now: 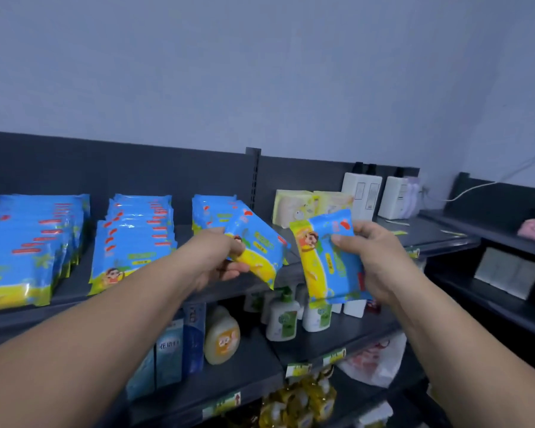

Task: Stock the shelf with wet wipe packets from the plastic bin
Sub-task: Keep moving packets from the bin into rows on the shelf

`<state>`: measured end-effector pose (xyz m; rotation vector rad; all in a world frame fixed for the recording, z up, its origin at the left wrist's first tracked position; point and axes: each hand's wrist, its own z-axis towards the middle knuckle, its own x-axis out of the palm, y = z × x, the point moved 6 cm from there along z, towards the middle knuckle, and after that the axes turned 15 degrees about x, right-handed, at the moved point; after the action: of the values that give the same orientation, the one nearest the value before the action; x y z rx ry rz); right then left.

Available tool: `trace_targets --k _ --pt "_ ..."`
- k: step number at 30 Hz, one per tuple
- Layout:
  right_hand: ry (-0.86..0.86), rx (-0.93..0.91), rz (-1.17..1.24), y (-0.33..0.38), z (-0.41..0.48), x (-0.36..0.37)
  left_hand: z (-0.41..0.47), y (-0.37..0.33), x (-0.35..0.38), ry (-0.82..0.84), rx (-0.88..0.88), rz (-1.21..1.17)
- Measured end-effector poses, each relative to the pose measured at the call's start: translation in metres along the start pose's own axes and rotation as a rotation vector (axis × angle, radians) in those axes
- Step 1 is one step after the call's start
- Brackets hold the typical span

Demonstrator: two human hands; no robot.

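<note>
The left packet (260, 251) you hold is thin, glossy plastic film, creased and catching light; the right packet (331, 264) is the same. The stacked packets (133, 239) on the shelf (78, 282) wear that same shiny wrap. The shelf itself looks like smooth, matt painted metal. Below it, the bottles (283, 319) are smooth plastic with a soft sheen.

We can read nothing surely: white Chinese characters on the pale blue box (168, 362) and print on the wet wipe packets (133, 251) blur.
</note>
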<state>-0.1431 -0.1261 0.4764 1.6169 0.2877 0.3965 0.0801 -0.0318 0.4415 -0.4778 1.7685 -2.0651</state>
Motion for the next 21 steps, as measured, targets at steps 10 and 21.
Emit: trace_targets --k 10,21 --pt "0.070 -0.216 -0.680 0.015 0.046 0.091 0.032 -0.003 0.009 0.207 0.069 -0.018" --pt "-0.005 0.179 -0.021 -0.009 0.116 0.091 0.072 0.005 -0.016 -0.117 0.111 -0.235"
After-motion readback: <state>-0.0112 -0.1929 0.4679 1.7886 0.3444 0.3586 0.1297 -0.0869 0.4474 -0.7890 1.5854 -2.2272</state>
